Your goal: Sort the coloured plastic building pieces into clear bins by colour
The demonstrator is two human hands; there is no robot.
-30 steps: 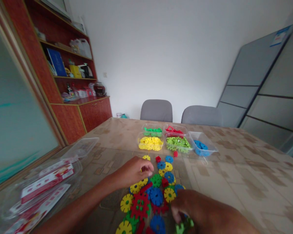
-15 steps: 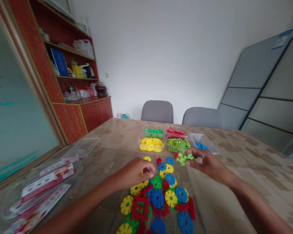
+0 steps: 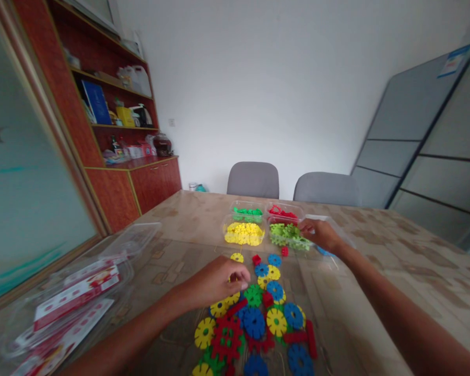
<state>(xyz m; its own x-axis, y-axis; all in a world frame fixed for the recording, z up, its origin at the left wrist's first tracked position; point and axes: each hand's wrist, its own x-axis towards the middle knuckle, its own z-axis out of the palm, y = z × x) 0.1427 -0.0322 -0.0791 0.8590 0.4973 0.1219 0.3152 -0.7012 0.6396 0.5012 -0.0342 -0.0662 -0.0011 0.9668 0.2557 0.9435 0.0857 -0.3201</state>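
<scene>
My left hand (image 3: 219, 277) hovers over the left side of the loose plastic building pieces, its fingers curled inward. Whether anything sits inside those fingers is hidden. Stretched forward, my right hand (image 3: 319, 234) is at the right end of a clear tub of light green pieces (image 3: 286, 234). Its fingers are bent together and point down; what they hold, if anything, blends with the light green pieces below. Between my arms lie a blue notched disc (image 3: 254, 322), a yellow notched disc (image 3: 276, 322), a red square piece (image 3: 226, 337) and a green gear-shaped piece (image 3: 253, 295).
Beside that tub stand clear tubs of yellow pieces (image 3: 243, 233), green pieces (image 3: 247, 213) and red pieces (image 3: 282, 212). A blue-piece tub (image 3: 339, 230) is partly behind my right hand. Clear lids (image 3: 135, 237) and printed cards (image 3: 76, 295) lie at left.
My right hand has carried a light green piece from the near right of the pile forward to the light green tub. My left hand has stayed almost in place.
</scene>
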